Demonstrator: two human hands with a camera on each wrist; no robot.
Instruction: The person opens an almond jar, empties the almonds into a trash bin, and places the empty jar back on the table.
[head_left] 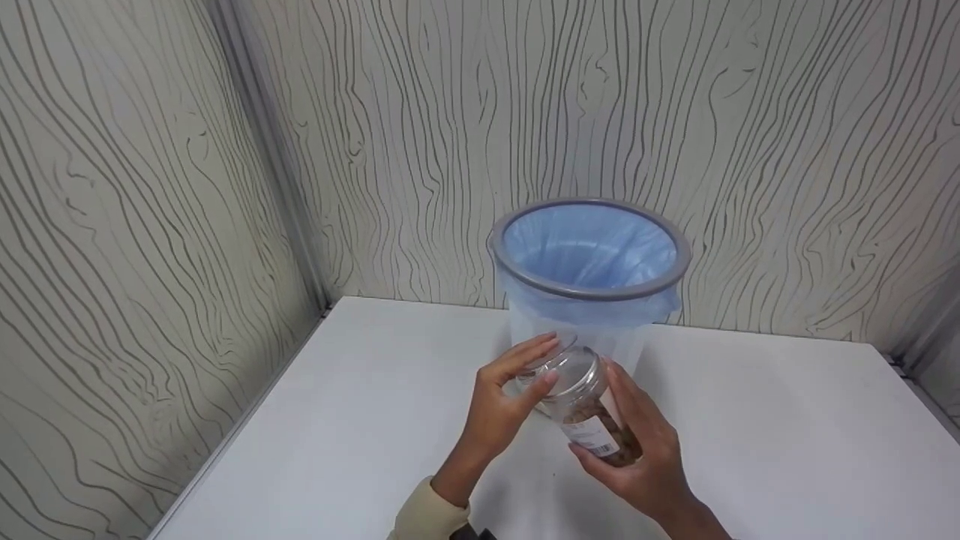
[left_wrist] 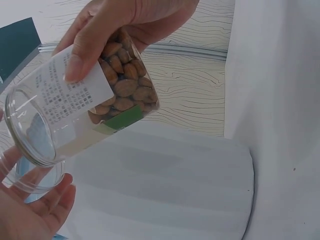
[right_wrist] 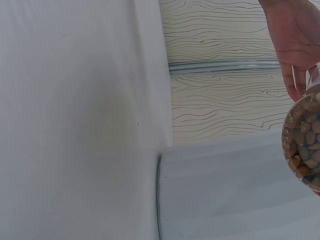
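Note:
My right hand [head_left: 652, 454] grips a clear jar [head_left: 589, 435] around its side, tilted with the mouth toward the upper left. A white label covers part of it, and almonds [left_wrist: 125, 87] lie at its bottom end. The jar's mouth is uncovered. Beside that mouth, my left hand [head_left: 495, 409] holds a clear round lid [left_wrist: 42, 189] between thumb and fingers. Whether lid and jar touch, I cannot tell. In the right wrist view, the left hand [right_wrist: 299, 45] appears at the upper right, above the jar's almond-filled base [right_wrist: 305, 140].
A bin with a grey rim [head_left: 592, 292] and a blue bag [head_left: 600, 259] inside it stands just beyond the hands. It rests on a white table [head_left: 375, 420]. Wood-patterned panels [head_left: 420, 135] rise behind and at the left.

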